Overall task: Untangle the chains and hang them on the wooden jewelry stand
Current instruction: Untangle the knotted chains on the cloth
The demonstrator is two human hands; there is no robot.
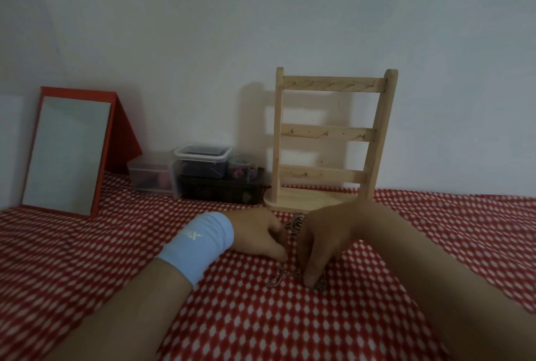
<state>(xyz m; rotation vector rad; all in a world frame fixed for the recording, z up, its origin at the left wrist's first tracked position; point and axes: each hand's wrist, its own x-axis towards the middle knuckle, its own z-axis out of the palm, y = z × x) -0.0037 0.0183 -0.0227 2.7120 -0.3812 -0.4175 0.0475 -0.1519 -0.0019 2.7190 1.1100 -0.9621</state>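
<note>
Left hand, pale blue wristband on wrist, lay curled on red-and-white checked bench cloth, grip unclear. Right hand arched, fingertips pressing tangled thin metal chains. Pale wooden jewelry stand stood bare just behind.

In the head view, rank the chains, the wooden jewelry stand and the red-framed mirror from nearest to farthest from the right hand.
1. chains: under the right hand, on the cloth.
2. wooden jewelry stand: just behind the hand, by the wall.
3. red-framed mirror: far left.
</note>
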